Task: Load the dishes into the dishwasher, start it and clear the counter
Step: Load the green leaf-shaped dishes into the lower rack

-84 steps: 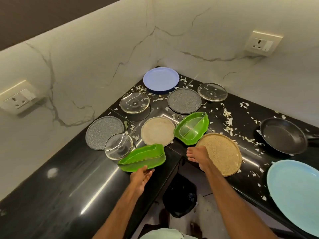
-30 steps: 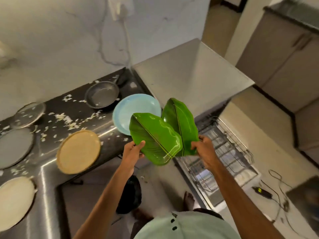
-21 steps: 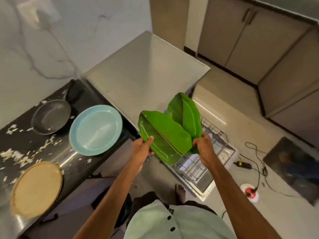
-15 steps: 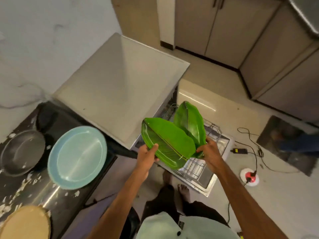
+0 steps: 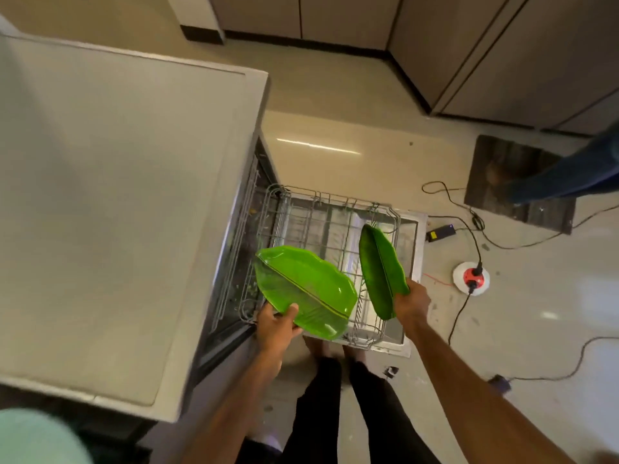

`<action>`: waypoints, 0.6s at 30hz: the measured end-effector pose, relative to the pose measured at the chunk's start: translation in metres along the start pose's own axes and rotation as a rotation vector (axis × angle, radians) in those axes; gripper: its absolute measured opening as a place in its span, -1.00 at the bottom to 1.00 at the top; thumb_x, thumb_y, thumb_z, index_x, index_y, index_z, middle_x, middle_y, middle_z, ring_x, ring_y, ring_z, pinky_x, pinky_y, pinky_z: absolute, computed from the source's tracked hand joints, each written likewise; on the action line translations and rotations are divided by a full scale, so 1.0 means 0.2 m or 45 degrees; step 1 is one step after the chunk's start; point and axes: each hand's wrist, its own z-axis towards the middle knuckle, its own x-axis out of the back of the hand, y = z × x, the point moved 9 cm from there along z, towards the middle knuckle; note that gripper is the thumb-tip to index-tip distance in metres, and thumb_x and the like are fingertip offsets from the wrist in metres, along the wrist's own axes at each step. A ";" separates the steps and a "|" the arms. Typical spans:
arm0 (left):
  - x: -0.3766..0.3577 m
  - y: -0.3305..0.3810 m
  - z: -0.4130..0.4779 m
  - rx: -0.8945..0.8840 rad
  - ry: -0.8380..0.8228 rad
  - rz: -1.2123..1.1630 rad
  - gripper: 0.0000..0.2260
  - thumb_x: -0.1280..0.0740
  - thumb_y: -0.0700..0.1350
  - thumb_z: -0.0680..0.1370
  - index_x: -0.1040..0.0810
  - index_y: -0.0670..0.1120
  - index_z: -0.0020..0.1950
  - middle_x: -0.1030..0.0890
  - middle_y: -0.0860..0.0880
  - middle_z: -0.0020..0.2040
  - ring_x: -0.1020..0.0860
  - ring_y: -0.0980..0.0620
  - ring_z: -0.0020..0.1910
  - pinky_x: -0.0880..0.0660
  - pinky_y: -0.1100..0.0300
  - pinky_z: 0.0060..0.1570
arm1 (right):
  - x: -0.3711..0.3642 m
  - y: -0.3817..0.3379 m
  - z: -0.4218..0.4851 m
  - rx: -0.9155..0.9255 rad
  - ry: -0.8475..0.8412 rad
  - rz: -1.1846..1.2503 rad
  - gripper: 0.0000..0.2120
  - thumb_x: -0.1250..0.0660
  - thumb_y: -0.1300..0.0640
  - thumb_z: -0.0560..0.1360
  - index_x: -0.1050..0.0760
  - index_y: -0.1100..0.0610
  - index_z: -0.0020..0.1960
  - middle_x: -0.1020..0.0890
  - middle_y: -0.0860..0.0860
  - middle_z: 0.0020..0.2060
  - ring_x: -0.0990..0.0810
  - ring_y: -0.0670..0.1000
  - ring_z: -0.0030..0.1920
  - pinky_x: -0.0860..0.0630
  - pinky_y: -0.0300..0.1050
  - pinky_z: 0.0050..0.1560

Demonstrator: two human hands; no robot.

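Two green leaf plates: left plate [image 5: 303, 289], right plate [image 5: 380, 269]. Two hands: left hand [image 5: 276, 324], right hand [image 5: 412, 301]. One wire rack [image 5: 335, 199]. One dishwasher [image 5: 117, 195]. One floor mat [image 5: 542, 216]. One round socket [image 5: 470, 277].
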 end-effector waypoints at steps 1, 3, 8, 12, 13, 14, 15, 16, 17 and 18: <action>-0.01 -0.04 0.07 0.016 0.001 0.004 -0.79 -0.35 -0.31 0.60 -0.49 -0.19 0.22 -0.61 -0.19 0.08 -0.62 -0.11 -0.07 -0.59 0.25 -0.43 | -0.04 0.05 0.06 -0.038 0.020 -0.007 -0.67 -0.28 0.38 0.50 -0.65 0.21 0.20 -0.69 0.26 -0.05 -0.65 0.27 -0.03 -0.56 0.02 -0.07; -0.02 -0.13 0.21 0.046 0.027 0.012 -0.80 -0.34 -0.31 0.60 -0.47 -0.16 0.21 -0.60 -0.19 0.09 -0.61 -0.18 0.00 -0.59 0.25 -0.43 | -0.12 0.13 0.16 -0.057 0.052 -0.025 -0.65 -0.27 0.38 0.49 -0.65 0.19 0.20 -0.69 0.24 -0.04 -0.66 0.28 0.00 -0.57 0.04 0.00; 0.01 -0.33 0.50 0.109 0.124 0.033 -0.78 -0.36 -0.28 0.60 -0.47 -0.18 0.24 -0.59 -0.30 0.20 -0.60 -0.21 0.04 -0.61 0.22 -0.40 | -0.24 0.17 0.42 0.079 0.057 0.011 -0.57 -0.23 0.45 0.45 -0.66 0.19 0.22 -0.70 0.20 -0.05 -0.66 0.21 -0.03 -0.63 0.05 0.04; -0.03 -0.39 0.63 0.136 0.118 -0.094 -0.76 -0.36 -0.28 0.60 -0.47 -0.12 0.25 -0.60 -0.21 0.17 -0.62 -0.11 -0.06 -0.64 0.19 -0.35 | -0.33 0.11 0.62 0.290 -0.115 -0.029 -0.54 -0.22 0.48 0.46 -0.65 0.18 0.25 -0.71 0.17 0.07 -0.61 0.05 0.05 -0.58 0.03 0.18; -0.04 -0.40 0.65 0.144 0.110 -0.126 -0.76 -0.36 -0.27 0.60 -0.47 -0.10 0.25 -0.60 -0.17 0.16 -0.63 -0.08 -0.07 -0.65 0.18 -0.31 | -0.35 0.08 0.67 0.348 -0.169 -0.063 -0.53 -0.23 0.47 0.46 -0.65 0.17 0.25 -0.71 0.15 0.09 -0.61 0.04 0.07 -0.57 0.03 0.18; -0.06 -0.41 0.67 0.155 0.105 -0.158 -0.77 -0.37 -0.26 0.60 -0.48 -0.08 0.23 -0.61 -0.13 0.16 -0.64 -0.06 -0.06 -0.66 0.17 -0.28 | -0.38 0.05 0.71 0.401 -0.220 -0.102 -0.53 -0.23 0.47 0.46 -0.65 0.15 0.25 -0.71 0.14 0.10 -0.62 0.06 0.09 -0.58 0.03 0.19; -0.07 -0.42 0.70 0.164 0.102 -0.192 -0.79 -0.36 -0.26 0.60 -0.49 -0.06 0.20 -0.62 -0.10 0.15 -0.64 -0.06 -0.06 -0.67 0.15 -0.26 | -0.40 0.04 0.76 0.442 -0.271 -0.136 -0.53 -0.23 0.46 0.47 -0.65 0.14 0.25 -0.71 0.14 0.10 -0.64 0.09 0.12 -0.58 0.04 0.20; -0.08 -0.42 0.72 0.175 0.103 -0.230 -0.82 -0.36 -0.26 0.61 -0.51 -0.03 0.15 -0.63 -0.07 0.12 -0.64 -0.05 -0.05 -0.68 0.12 -0.22 | -0.43 0.02 0.80 0.479 -0.323 -0.172 -0.53 -0.22 0.47 0.47 -0.65 0.14 0.25 -0.71 0.15 0.10 -0.65 0.12 0.14 -0.58 0.03 0.21; -0.09 -0.42 0.74 0.185 0.105 -0.260 -0.83 -0.35 -0.26 0.61 -0.51 -0.01 0.10 -0.63 -0.04 0.09 -0.64 -0.05 -0.04 -0.68 0.10 -0.18 | -0.46 0.00 0.83 0.513 -0.369 -0.218 -0.54 -0.22 0.47 0.48 -0.65 0.15 0.25 -0.71 0.15 0.11 -0.64 0.13 0.15 -0.56 -0.02 0.20; -0.11 -0.43 0.76 0.198 0.109 -0.288 -0.83 -0.35 -0.25 0.61 -0.52 0.01 0.08 -0.64 -0.03 0.08 -0.64 -0.05 -0.02 -0.68 0.08 -0.15 | -0.49 -0.02 0.86 0.542 -0.412 -0.274 -0.55 -0.23 0.47 0.48 -0.64 0.17 0.26 -0.70 0.15 0.12 -0.64 0.13 0.15 -0.54 -0.07 0.17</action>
